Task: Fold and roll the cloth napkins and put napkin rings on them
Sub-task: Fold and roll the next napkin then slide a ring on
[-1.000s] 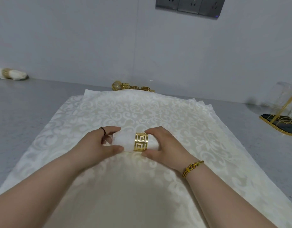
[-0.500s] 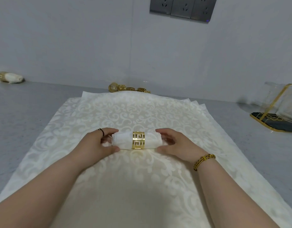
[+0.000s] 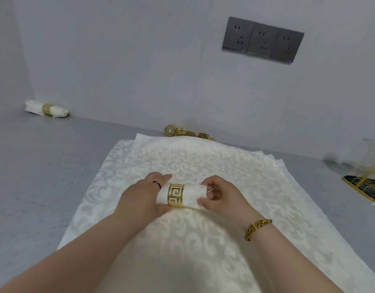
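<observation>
A rolled white napkin (image 3: 194, 195) lies across the middle of a stack of flat patterned cream napkins (image 3: 224, 168). A gold napkin ring (image 3: 175, 195) with a key pattern sits around the roll's middle. My left hand (image 3: 143, 197) wraps the roll's left end, hiding it. My right hand (image 3: 219, 197) pinches the roll's right end between thumb and fingers. Several spare gold rings (image 3: 189, 132) lie in a row behind the stack, by the wall.
A finished rolled napkin with a gold ring (image 3: 46, 108) lies at the far left against the wall. A gold-framed tray (image 3: 366, 185) with glassware (image 3: 372, 155) stands at the right edge. Grey sockets (image 3: 262, 41) are on the wall above the grey counter (image 3: 34, 176).
The ring went from the roll's right part to its middle. My right hand let go of the ring and now pinches the roll's right end. The view tilted up and right.
</observation>
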Demonstrator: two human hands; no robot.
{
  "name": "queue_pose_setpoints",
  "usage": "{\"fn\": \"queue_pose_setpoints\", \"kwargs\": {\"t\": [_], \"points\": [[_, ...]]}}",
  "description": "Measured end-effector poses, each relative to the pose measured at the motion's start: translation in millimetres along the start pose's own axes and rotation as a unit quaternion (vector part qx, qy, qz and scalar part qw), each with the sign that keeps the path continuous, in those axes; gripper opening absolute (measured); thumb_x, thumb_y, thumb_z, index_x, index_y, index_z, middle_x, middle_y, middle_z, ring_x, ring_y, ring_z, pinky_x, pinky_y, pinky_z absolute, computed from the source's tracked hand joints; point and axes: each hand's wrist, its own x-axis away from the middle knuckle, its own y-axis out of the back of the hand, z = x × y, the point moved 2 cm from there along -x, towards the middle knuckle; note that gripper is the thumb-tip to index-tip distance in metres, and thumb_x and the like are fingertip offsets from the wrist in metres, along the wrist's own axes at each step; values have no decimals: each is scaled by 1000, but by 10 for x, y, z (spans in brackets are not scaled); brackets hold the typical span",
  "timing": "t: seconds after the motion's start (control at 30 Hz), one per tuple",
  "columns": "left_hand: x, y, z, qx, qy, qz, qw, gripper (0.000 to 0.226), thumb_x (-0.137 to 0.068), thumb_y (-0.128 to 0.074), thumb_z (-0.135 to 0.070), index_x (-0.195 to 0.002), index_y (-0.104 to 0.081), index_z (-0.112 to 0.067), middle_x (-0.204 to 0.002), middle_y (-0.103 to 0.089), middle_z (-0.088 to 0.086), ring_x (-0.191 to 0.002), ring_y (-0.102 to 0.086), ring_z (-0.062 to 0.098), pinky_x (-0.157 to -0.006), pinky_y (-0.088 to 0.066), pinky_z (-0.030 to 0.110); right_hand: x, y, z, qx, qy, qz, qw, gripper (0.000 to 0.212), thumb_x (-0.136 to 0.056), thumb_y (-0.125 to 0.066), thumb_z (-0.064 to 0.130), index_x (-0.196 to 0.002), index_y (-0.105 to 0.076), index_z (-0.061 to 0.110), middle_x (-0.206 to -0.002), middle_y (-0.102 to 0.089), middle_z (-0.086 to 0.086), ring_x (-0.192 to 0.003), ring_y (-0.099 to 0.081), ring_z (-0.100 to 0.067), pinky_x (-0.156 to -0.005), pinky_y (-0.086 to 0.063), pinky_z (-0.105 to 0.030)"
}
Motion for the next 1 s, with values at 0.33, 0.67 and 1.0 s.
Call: {"fn": "queue_pose_setpoints", "kwargs": {"t": [0.33,0.67,1.0], "points": [[-60,735,899,-127,-32,-110,985,42,-44,-66,-47,-80,-73,-25,-71,-68,-10,-47,-61,14,-41,-34,20,-580,-779,754,226,167,29,959,57,-81,-67,24,-131,-42,21,-126,-43,6,-107,-45,-8,-91,-35,-16],[67,1108,2684,-90,191,-81,974,64,-80,-64,-43,-136,-40,-27,-144,-37,-8,-123,-46,15,-92,-39,26,-1749,-2612,1278,293,197,108,929,36,-85,-56,24,-118,-53,11,-120,-53,-11,-109,-50,-25,-87,-39,-30],[98,1308,3892,-111,259,-42,959,57,-92,-39,-48,-142,-25,-27,-148,-27,-10,-133,-33,11,-106,-28,24,-3054,-3589,1654,340,165,80,922,33,-90,-51,28,-115,-51,6,-119,-53,-12,-104,-53,-27,-79,-41,-30]]}}
